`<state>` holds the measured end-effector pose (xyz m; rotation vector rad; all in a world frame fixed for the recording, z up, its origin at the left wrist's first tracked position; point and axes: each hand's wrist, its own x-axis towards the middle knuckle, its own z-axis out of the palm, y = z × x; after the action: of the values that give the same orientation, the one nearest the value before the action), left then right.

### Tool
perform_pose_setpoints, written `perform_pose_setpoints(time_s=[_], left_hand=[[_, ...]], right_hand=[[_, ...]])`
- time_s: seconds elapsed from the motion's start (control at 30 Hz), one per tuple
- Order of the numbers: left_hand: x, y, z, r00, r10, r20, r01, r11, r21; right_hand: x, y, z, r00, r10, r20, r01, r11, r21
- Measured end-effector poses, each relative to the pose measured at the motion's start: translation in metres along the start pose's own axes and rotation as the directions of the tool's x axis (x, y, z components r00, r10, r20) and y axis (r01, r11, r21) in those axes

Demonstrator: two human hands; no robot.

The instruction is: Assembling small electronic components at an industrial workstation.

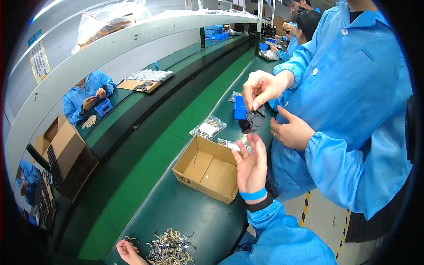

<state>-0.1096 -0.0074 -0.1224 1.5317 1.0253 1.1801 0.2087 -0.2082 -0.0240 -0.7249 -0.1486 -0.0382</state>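
Note:
My right hand (252, 170), with a blue band at the wrist, is raised palm up over the table edge with its fingers apart. Just above its fingertips hangs a dark grey, crumpled-looking piece (252, 121), pinched by a co-worker's hand (264, 88). The co-worker's other hand (292, 130) is held open beside it. At the lower left, my left hand (127, 251) has its fingers curled together; what they hold, if anything, cannot be made out. By its fingertips is a small curved strip (131, 239). To its right lies a pile of small black and tan strip-like parts (171, 248).
A cardboard box (205, 187) stands on the green table, left of my right hand. Behind it are a clear bag of small parts (207, 127) and a blue bin (240, 106). The co-worker in blue (340, 88) stands close at the right. A green conveyor belt (150, 154) runs along the left.

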Motion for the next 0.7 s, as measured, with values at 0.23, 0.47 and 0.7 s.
perform_pose_setpoints(time_s=[0.23, 0.47, 0.7], left_hand=[[-0.001, -0.003, 0.001, 1.0, 0.002, 0.003, -0.002, 1.0, 0.014], [-0.002, -0.005, 0.001, 1.0, 0.022, 0.004, -0.022, 0.999, 0.026], [-0.002, -0.004, 0.005, 0.999, 0.039, 0.004, -0.039, 0.997, 0.06]], right_hand=[[0.015, -0.027, 0.001, 0.984, -0.032, 0.173, 0.011, 0.992, 0.122], [0.011, -0.03, -0.003, 0.955, 0.048, 0.292, -0.072, 0.995, 0.07], [0.003, -0.011, -0.019, 0.872, 0.03, 0.488, -0.124, 0.979, 0.163]])
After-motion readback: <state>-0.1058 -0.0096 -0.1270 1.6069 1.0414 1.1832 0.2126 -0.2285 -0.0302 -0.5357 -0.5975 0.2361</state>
